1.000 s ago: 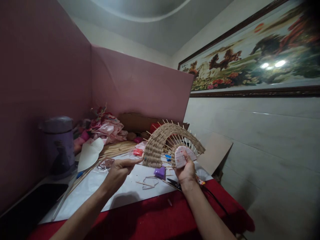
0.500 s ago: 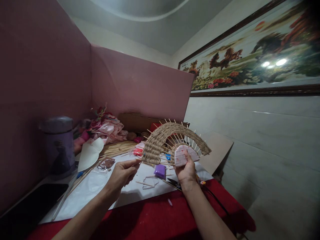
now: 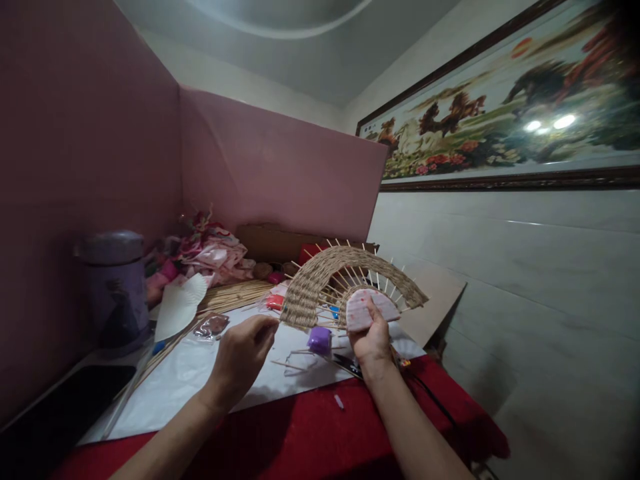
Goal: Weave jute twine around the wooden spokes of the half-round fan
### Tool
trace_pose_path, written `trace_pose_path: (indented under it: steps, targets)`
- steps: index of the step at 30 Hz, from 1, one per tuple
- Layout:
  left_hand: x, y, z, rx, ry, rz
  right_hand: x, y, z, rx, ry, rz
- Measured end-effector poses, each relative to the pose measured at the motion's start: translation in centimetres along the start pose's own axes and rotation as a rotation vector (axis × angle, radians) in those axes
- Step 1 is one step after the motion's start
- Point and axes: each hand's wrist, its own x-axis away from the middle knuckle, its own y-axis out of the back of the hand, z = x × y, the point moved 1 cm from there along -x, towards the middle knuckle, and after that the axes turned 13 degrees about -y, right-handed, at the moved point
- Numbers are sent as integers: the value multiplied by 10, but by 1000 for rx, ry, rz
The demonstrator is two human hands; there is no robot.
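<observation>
My right hand (image 3: 371, 343) grips a woven fan (image 3: 303, 291) by the pale, red-spotted half-round piece at its base, thumb on the front. The fan is a wide arch of brown twine woven over thin sticks, whose tips poke out along the outer edge. Bare sticks span the gap between arch and base. At the fan's lower left corner, my left hand (image 3: 245, 353) is closed, its fingertips pinched at a stick end there. Just what lies between those fingertips is too small to make out. Below the fan lies a purple packet (image 3: 319, 340).
A white sheet (image 3: 175, 393) covers part of the red tablecloth (image 3: 300, 440). Black-handled scissors (image 3: 347, 365) lie near my right wrist. To the left are a purple canister (image 3: 114, 293), a white fan-shaped piece (image 3: 180, 307), a bundle of sticks (image 3: 235, 293) and a dark flat object (image 3: 75, 407).
My left hand has curled, its outstretched index finger drawn into a pinch and its wrist raised. The fan has shifted very slightly, still in my right hand.
</observation>
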Motion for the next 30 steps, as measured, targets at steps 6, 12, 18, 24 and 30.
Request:
trace_pose_path:
  steps: [6,12,18,24,30]
  targets:
    - [2,-1,1,-180,-128,19,-1,0,0,-24,8,11]
    - [1,3,1,-304,-103,15,-3,2,1,4,24,-1]
    - [2,3,0,-311,-147,44,-2,1,1,-17,23,-2]
    - [1,0,-2,-277,-192,22,0,-1,0,-29,16,-10]
    - [-1,5,-1,-253,-185,-13,0,-2,0,-14,23,-1]
